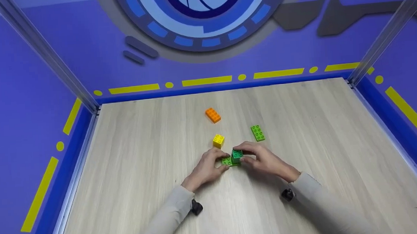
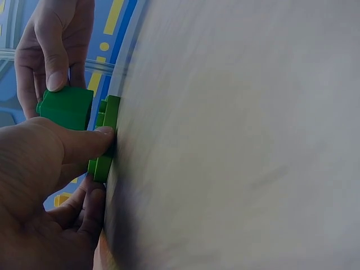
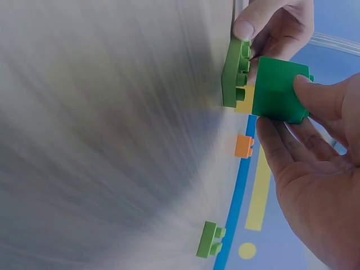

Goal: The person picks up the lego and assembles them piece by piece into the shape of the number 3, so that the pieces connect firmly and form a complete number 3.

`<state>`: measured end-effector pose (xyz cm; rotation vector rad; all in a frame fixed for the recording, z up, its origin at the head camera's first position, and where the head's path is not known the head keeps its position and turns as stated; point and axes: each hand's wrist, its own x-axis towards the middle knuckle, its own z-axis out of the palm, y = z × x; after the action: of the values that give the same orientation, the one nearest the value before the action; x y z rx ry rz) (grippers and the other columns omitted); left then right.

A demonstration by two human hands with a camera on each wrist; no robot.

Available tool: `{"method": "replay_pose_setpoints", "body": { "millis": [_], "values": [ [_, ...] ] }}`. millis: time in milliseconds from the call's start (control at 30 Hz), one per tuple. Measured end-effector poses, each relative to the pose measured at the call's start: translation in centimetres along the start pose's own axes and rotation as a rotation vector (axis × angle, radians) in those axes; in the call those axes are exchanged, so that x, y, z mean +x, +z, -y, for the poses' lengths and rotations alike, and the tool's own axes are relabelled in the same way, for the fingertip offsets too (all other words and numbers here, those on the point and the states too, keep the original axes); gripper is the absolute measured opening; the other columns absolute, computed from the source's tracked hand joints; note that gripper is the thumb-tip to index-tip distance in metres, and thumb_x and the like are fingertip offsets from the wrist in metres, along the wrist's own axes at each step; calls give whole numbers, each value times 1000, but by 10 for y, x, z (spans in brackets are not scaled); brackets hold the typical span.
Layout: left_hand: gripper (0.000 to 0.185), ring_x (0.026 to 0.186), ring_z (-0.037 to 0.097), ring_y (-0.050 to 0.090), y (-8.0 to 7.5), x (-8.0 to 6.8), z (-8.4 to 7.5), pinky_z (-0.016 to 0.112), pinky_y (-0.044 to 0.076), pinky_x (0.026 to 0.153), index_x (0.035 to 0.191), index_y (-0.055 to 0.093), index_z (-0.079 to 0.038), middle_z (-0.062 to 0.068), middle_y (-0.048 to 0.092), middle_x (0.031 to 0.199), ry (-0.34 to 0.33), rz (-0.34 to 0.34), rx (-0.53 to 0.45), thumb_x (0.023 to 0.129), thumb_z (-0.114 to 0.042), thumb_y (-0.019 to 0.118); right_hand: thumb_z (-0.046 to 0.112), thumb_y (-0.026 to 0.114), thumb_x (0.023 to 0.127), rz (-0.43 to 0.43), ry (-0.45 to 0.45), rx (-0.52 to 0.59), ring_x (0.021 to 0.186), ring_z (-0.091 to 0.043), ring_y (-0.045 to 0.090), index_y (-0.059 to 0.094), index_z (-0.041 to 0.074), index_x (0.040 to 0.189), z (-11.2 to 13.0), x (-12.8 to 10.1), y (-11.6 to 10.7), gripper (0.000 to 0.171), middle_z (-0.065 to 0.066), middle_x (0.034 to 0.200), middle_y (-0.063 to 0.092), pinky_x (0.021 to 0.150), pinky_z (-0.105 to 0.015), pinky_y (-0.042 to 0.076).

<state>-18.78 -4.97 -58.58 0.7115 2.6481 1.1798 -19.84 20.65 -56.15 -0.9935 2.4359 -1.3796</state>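
My left hand point(image 1: 207, 167) pinches a flat light green brick point(image 1: 226, 161) on the table between thumb and fingers. Its row of studs shows in the right wrist view. In my right hand point(image 1: 264, 160) is a taller dark green block point(image 1: 237, 155) with studs on top, gripped by thumb and fingertips. The right wrist view has this dark green block point(image 3: 280, 90) just over the studs of the light green brick point(image 3: 233, 76), with a narrow gap between them. Close beyond the left fingers stands a yellow block point(image 1: 218, 140).
An orange brick point(image 1: 213, 115) lies farther back on the wooden table point(image 1: 142, 152). Another light green brick point(image 1: 258, 133) lies beyond the right hand. Blue printed panels point(image 1: 206, 70) wall the table at the back and both sides.
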Motion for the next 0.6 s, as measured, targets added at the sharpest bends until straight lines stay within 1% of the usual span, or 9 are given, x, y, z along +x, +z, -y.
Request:
{"method": "replay_pose_setpoints", "body": {
  "millis": [167,467,600],
  "values": [
    [34,120,23,62,-1,0,-1,41,52,107,131,74,-9,6,66,126,-1,-2,11,98,-17,79,-2,69,101,0,-4,1,123,-28,68,66,-3,140,0,0,1,39,-10,130,72,107,-49,57],
    [34,119,23,63,0,0,0,41,52,106,130,74,-9,6,66,125,5,-1,7,97,-16,79,0,69,102,-5,-8,0,120,-33,69,66,-3,139,-2,-1,4,38,-14,129,72,106,-53,57],
    [35,119,23,63,0,0,0,41,52,106,131,74,-9,5,66,125,3,-1,3,97,-17,80,0,69,101,-6,0,-9,118,-33,69,66,-2,139,-2,-2,5,38,-13,128,73,106,-52,58]
  ]
}}
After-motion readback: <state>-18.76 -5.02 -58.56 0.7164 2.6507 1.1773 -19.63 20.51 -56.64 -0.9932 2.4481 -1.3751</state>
